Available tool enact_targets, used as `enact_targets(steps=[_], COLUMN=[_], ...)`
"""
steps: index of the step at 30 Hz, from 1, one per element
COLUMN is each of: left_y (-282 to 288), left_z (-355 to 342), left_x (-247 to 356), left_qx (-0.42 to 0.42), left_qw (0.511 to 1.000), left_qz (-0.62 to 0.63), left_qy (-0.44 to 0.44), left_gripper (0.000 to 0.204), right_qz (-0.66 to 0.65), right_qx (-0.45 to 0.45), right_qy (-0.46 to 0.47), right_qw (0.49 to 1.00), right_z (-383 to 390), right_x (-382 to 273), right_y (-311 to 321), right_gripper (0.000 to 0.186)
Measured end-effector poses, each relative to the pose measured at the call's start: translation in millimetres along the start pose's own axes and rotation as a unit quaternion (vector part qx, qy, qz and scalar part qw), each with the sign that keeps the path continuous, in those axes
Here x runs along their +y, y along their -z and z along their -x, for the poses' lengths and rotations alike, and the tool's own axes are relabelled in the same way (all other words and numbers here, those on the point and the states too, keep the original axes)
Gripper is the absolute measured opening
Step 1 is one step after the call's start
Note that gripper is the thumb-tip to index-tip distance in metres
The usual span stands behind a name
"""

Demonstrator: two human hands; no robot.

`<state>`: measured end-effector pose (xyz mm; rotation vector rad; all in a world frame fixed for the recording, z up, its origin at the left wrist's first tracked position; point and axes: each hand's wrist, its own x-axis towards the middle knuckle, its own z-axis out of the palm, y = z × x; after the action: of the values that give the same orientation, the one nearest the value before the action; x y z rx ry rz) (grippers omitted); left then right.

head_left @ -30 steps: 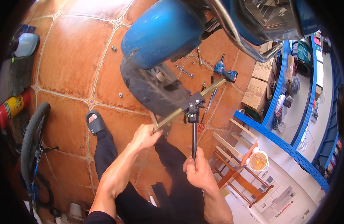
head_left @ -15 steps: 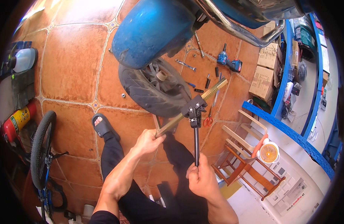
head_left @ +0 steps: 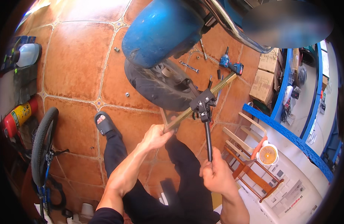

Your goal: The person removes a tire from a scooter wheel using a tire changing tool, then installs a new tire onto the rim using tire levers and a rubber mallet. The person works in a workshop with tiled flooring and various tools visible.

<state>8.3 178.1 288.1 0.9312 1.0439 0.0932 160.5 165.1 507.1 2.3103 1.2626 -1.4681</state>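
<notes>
1. Left hand (head_left: 156,137): closed around the near end of the toothed bar (head_left: 223,83).
2. Right hand (head_left: 217,172): fist clenched on the lower end of the black lever (head_left: 208,139).
3. Bar: long axis runs from the left hand forward and to the right, away from the body. The black block (head_left: 202,105) sits partway along it.
4. Lever: extends from the block back toward the body, at a marked angle to the bar.
5. Tyre (head_left: 147,89): beyond the left hand, left of the block, partly hidden by the blue fender (head_left: 160,31). Left hand is nearer.
6. Contact between block and tyre: cannot be told.
</notes>
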Motion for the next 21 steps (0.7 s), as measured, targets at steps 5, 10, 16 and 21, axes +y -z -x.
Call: enact_targets(steps=[5, 10, 16, 21], left_y=[-13.8, -7.6, -29.8, -24.8], left_z=[-0.3, 1.2, -1.0, 2.1], left_x=[-10.3, -17.6, -11.6, -27.7], left_qx=[-0.034, -0.020, -0.009, 0.028], left_qw=[0.999, 0.999, 0.998, 0.994], left_qz=[0.009, 0.025, 0.057, 0.103], left_qy=[0.030, 0.011, -0.006, -0.038], left_gripper=[0.027, 0.029, 0.034, 0.034], right_qz=[-0.122, -0.076, -0.141, -0.119], right_qx=[0.110, 0.030, 0.160, 0.047], right_qy=[-0.015, 0.012, 0.030, 0.016], right_qw=[0.986, 0.997, 0.976, 0.992], right_z=[-9.7, 1.3, -23.9, -11.4], right_x=[8.3, 13.2, 41.3, 27.4], right_y=[-94.7, -56.5, -127.8, -98.1], right_gripper=[0.051, 0.048, 0.048, 0.046])
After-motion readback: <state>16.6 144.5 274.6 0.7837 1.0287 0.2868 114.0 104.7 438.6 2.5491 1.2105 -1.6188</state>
